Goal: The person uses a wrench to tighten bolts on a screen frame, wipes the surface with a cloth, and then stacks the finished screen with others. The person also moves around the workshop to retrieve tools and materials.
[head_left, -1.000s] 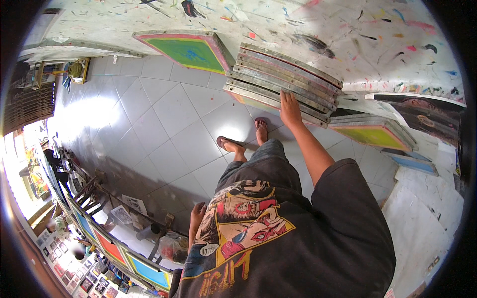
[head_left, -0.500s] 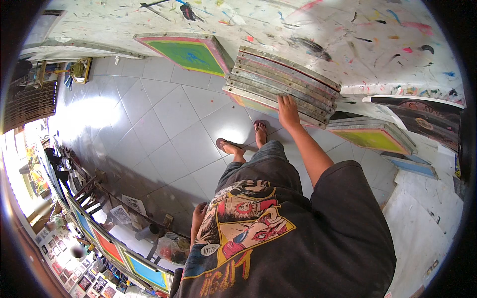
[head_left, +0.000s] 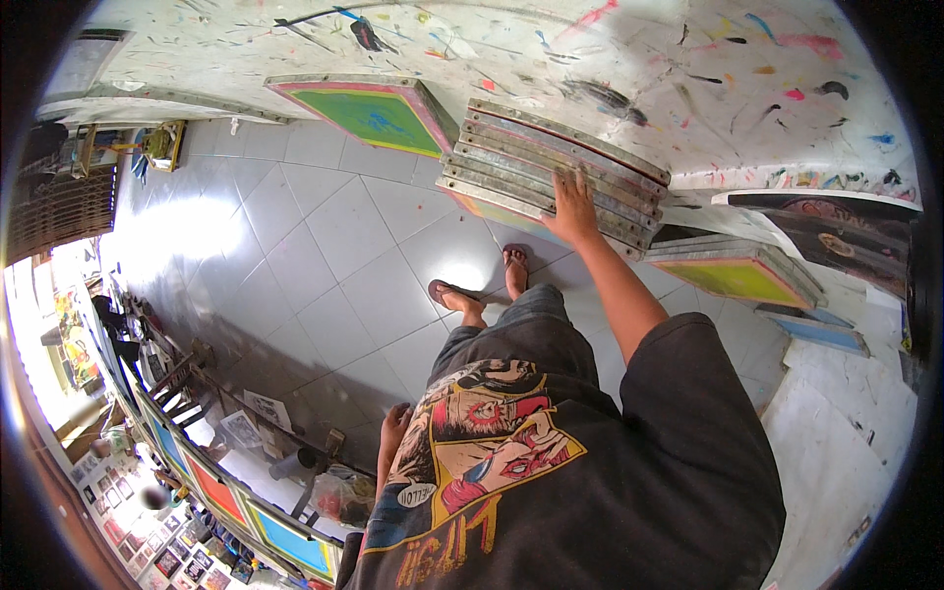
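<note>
while a person stands on white floor tiles (head_left: 324,256) and looks down, one hand works at a stack of framed screens.
scene: a paint-spattered wall (head_left: 629,69) fills the top of the frame; the person's dark printed t-shirt (head_left: 551,472) fills the lower right.
right hand: the right hand (head_left: 572,208), upper centre of the frame, lies with fingers spread flat on the edges of the stack of screen frames (head_left: 551,167), touching the lower ones; it closes on nothing.
stack: several metal-edged frames lean together against the wall, upper centre, just above the person's sandalled feet (head_left: 487,280).
left hand: the left hand (head_left: 395,425), lower centre, hangs loose beside the hip, fingers together and slightly curled, holding nothing that can be seen.
nearby: a green screen (head_left: 369,113) leans on the wall to the upper left of the stack; a yellow-green screen (head_left: 733,275) and a blue one (head_left: 821,334) lie at right.
step in hand: by the look of it, thumbing through the leaning frames to single one out.
next move calls for: probably a fingertip hold on one frame's edge, while the others are kept from tipping off the wall.
</note>
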### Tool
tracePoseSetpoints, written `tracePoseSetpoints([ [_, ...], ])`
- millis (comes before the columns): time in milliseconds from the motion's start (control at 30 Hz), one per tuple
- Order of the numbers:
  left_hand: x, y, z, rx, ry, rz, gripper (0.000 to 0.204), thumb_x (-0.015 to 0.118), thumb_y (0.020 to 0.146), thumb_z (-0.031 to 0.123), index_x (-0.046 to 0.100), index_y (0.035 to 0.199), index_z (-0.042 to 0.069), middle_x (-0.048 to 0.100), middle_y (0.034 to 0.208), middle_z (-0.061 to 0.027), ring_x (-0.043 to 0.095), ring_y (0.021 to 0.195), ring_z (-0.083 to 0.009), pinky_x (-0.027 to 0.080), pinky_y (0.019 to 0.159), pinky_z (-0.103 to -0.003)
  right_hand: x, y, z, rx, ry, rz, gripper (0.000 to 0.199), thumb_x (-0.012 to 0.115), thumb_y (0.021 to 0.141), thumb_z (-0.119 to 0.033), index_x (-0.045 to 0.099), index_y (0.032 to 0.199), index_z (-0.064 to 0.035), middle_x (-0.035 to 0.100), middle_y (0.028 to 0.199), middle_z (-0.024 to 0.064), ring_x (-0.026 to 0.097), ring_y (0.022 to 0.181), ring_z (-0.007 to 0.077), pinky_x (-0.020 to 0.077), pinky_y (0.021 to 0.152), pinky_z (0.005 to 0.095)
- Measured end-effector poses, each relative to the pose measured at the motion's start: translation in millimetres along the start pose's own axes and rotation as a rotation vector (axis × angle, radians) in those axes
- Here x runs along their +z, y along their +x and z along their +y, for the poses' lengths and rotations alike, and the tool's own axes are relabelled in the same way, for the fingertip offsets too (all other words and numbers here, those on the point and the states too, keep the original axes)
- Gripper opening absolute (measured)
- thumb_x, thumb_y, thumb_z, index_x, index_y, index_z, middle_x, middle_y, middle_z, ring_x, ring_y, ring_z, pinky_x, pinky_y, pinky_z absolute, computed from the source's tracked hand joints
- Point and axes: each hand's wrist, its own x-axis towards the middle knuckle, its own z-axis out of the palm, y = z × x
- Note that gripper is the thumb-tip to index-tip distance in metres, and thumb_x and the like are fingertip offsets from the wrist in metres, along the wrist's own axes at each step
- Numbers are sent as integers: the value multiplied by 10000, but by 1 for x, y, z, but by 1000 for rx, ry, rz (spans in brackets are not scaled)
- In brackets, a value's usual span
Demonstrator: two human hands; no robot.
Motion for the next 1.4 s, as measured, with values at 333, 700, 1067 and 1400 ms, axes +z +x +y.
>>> tracePoseSetpoints([
  [333,23,-24,1,21,29,-24,338,589,907,224,567,1127,-32,650,1039,-179,632,941,-241,491,794,-330,-13,38,22,82,-104,-98,887,672,751,-503,273,1415,-70,231,1471,200,205,1360,389,217,1071,553],
  [700,81,-56,2,-103,56,157,374,566,902,272,574,1139,-17,633,1081,-188,613,998,-279,478,852,-360,-21,67,52,-136,-47,9,632,649,801,-352,455,1260,36,493,1238,267,459,1156,415,358,992,476],
  [1067,280,-183,-191,-253,-485,754,231,616,821,257,634,903,42,656,888,-174,625,800,-300,487,730,-393,73,-46,-113,-1099,-10,-530,369,655,791,-148,580,1117,7,621,1047,206,592,988,350,462,875,407],
  [1400,618,-401,-309,-870,-776,1150,323,616,815,343,676,861,29,666,859,-187,633,824,-340,487,740,-417,157,-300,-288,-1464,-260,-793,362,664,784,-190,618,1080,14,659,1001,202,642,937,308,501,825,374],
])
